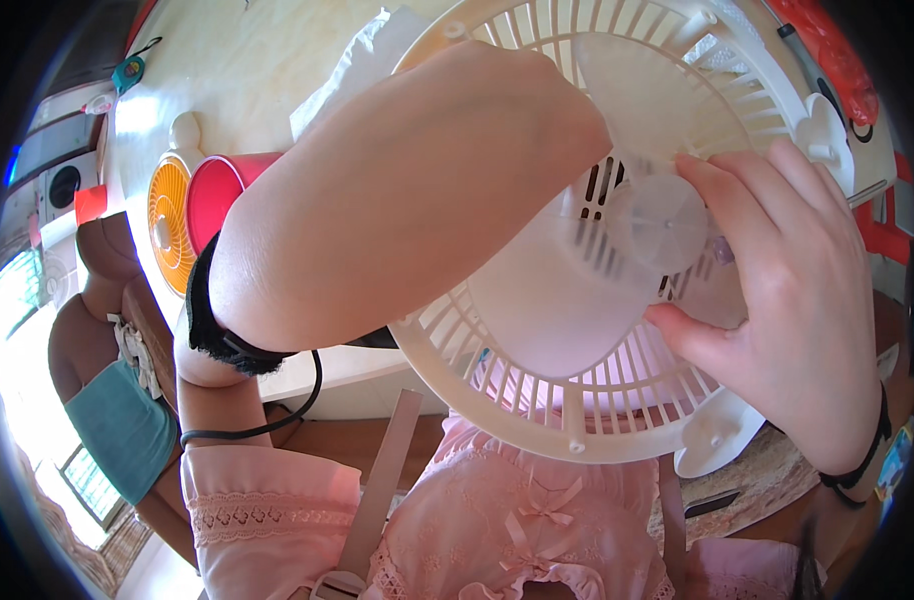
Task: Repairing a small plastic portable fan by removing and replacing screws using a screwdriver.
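A round white plastic fan housing (485, 415) with a slatted rim fills the middle and right, close to my lap. Inside it sits a translucent fan blade (552, 310) with a round hub (667, 225); dark vent slots show behind it. My left hand (417, 190) reaches over the housing with its back toward me. Its fingers are bent down out of sight, so what they touch is hidden. My right hand (792, 260) is spread around the right side of the hub, thumb below and fingers above. Something small and purple shows by its palm.
Left of the housing, a pink-red cup (212, 200) stands by an orange fan grille (169, 215). A teal tape measure (129, 72) lies farther back on the pale table (237, 60). A red plastic bag (837, 60) is at far right. A chair with a teal cloth (122, 425) stands left.
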{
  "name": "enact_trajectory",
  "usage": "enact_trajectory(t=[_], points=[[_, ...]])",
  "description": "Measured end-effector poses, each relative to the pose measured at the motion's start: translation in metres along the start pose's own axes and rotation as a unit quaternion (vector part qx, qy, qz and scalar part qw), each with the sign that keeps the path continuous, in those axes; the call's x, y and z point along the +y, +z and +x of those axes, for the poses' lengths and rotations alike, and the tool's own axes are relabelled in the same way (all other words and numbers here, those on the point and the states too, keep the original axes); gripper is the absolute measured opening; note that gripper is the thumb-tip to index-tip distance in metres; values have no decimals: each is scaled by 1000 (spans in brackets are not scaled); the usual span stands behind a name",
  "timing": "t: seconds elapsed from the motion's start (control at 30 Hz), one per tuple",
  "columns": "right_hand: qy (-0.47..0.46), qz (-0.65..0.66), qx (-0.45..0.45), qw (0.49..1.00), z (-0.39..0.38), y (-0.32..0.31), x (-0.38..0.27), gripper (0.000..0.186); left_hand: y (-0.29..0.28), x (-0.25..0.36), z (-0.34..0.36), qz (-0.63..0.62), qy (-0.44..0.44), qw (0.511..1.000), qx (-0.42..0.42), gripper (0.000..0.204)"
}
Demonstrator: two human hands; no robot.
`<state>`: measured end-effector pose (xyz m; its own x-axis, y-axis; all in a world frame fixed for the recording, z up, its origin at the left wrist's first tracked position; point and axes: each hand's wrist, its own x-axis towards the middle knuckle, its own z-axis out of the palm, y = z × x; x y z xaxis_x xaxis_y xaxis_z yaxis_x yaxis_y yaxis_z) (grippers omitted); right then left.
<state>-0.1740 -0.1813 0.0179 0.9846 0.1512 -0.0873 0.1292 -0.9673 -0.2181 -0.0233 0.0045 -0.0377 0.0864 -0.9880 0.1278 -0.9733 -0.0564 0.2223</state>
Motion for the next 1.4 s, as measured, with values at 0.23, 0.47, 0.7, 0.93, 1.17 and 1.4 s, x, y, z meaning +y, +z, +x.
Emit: enact_trajectory(t=[0.23,0.47,0.7,0.93,1.17,1.4], points=[[6,17,12,1000,-1,2,-2,68,3,1,-6,-27,-39,999,4,10],[10,22,18,1000,-2,3,-3,67,-1,3,-4,-23,-48,999,-15,10],[23,26,-1,999,-2,4,5,67,-2,2,7,-32,-50,997,-45,10],[26,15,-2,1000,0,2,0,71,-13,14,5,-30,-83,992,-86,10],[18,12,13,1000,1,3,0,70,-19,26,16,-22,-114,987,-109,12],[30,-1,-10,999,-1,2,0,71,-20,40,15,20,-140,988,-58,17]])
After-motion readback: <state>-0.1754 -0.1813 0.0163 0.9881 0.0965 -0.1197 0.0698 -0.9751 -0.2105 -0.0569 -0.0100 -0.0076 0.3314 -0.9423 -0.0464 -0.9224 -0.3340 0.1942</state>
